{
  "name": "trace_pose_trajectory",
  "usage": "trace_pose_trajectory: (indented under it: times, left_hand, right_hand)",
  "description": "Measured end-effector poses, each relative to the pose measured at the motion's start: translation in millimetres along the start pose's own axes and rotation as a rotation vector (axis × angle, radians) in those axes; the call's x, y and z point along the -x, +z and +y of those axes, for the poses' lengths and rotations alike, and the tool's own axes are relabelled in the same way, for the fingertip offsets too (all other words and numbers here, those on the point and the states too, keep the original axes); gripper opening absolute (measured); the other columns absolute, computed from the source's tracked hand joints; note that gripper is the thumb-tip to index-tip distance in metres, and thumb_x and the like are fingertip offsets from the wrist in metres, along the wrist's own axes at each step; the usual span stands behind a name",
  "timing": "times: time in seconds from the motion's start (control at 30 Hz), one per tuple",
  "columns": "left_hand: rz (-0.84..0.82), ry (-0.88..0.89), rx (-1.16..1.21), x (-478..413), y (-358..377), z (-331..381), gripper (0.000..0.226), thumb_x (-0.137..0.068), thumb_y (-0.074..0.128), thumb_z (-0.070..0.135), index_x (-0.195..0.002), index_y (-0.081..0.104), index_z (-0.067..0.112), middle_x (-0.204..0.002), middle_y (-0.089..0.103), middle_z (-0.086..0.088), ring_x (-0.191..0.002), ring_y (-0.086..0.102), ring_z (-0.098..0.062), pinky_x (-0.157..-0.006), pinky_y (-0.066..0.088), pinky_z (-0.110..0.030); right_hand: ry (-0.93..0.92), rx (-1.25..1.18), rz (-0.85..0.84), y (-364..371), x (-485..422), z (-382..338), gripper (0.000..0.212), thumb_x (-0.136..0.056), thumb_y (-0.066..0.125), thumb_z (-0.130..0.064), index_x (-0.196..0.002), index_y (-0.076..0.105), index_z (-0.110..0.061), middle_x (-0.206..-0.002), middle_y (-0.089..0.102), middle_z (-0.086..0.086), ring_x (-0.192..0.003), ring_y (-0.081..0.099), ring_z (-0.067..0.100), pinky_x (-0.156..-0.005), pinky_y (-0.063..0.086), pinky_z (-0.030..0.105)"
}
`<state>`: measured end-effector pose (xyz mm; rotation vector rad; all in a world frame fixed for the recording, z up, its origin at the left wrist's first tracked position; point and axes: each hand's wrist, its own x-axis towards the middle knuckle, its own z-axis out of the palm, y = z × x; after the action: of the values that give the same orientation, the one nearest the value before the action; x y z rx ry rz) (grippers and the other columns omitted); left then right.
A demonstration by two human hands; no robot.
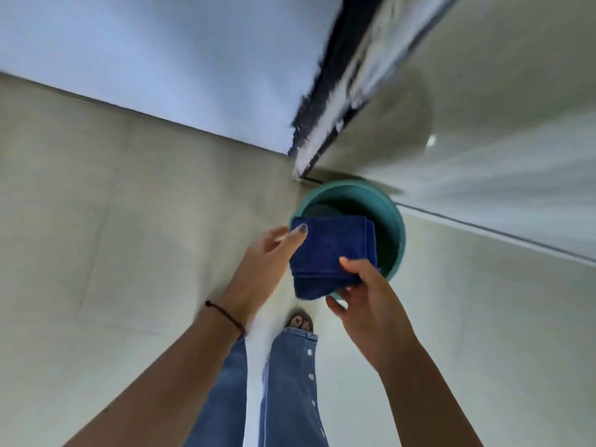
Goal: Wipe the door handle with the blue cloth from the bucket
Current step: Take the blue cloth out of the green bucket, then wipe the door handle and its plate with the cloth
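Note:
A folded dark blue cloth is held over a teal bucket that stands on the floor by the door. My left hand touches the cloth's upper left corner with its fingers. My right hand pinches the cloth's lower right edge between thumb and fingers. The door rises at the upper right, blurred by motion. No door handle is in view.
A pale wall fills the upper left and meets the beige tiled floor. The dark door frame edge runs down to the floor just behind the bucket. My legs in blue jeans and a sandalled foot are below the bucket.

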<state>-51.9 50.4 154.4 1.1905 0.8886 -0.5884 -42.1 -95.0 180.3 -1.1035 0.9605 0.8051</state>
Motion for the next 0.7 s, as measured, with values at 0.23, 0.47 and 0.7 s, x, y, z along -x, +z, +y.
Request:
trace_pose_trajectory:
  times: [0.23, 0.47, 0.7]
  left_hand:
    - [0.212, 0.336, 0.159, 197, -111, 117, 0.017, -0.080, 0.070, 0.020, -0.096, 0.069, 0.015, -0.095, 0.074, -0.011, -0.092, 0.069, -0.031, -0.087, 0.052, -0.047]
    - [0.426, 0.690, 0.125, 338, -223, 199, 0.017, -0.089, 0.063, 0.009, -0.093, 0.064, 0.025, -0.084, 0.071, 0.010, -0.075, 0.066, -0.002, -0.070, 0.052, -0.020]
    - [0.367, 0.778, 0.012, 404, -319, 242, 0.021, -0.095, 0.052, 0.026, -0.109, 0.058, 0.041, -0.112, 0.067, 0.016, -0.109, 0.061, -0.002, -0.095, 0.045, -0.017]
  right_hand:
    - [-0.553, 0.876, 0.032, 151, 190, -19, 0.066, -0.079, 0.072, -0.029, -0.138, 0.042, -0.025, -0.135, 0.054, -0.002, -0.125, 0.050, 0.015, -0.104, 0.044, 0.032]
    - [-0.587, 0.703, -0.426, 325, 300, -9, 0.027, -0.095, 0.055, -0.027, -0.122, 0.056, -0.025, -0.118, 0.065, -0.005, -0.109, 0.060, 0.010, -0.100, 0.051, 0.042]
    - [-0.235, 0.270, -0.700, 461, 342, 13, 0.042, -0.099, 0.043, -0.044, -0.119, 0.063, -0.012, -0.105, 0.072, 0.009, -0.101, 0.068, 0.025, -0.084, 0.055, 0.035]
